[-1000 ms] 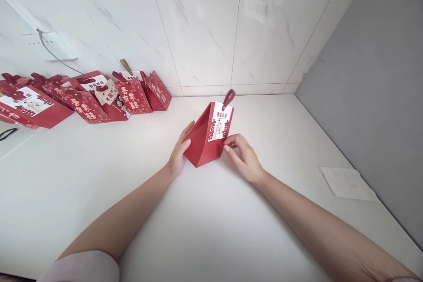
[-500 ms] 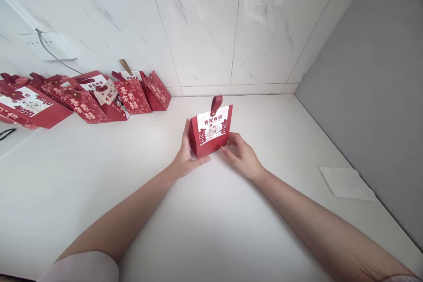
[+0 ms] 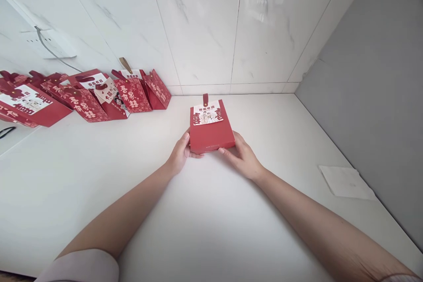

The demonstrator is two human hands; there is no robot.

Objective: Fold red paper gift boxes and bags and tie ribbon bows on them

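A red gift box point(image 3: 212, 135) with a white printed label and a short dark red strap at its top is between my hands over the white table. It leans back, so its broad red front faces me. My left hand point(image 3: 180, 152) grips the lower left side, with fingertips showing under the bottom edge. On the lower right corner, my right hand point(image 3: 243, 156) has its thumb at the bottom edge and its other fingers behind the box, partly hidden.
Several similar red gift boxes point(image 3: 132, 96) stand in a cluster at the back left, by the tiled wall. A grey cable point(image 3: 53, 50) runs from a wall socket behind them. On the right lies a white paper sheet point(image 3: 346, 182), near the grey panel. A black loop point(image 3: 6, 132) is at the far left.
The gift box has tipped back and turned to face me squarely, showing its plain lower front. My left hand has shifted slightly left and its grip has moved lower on the box.
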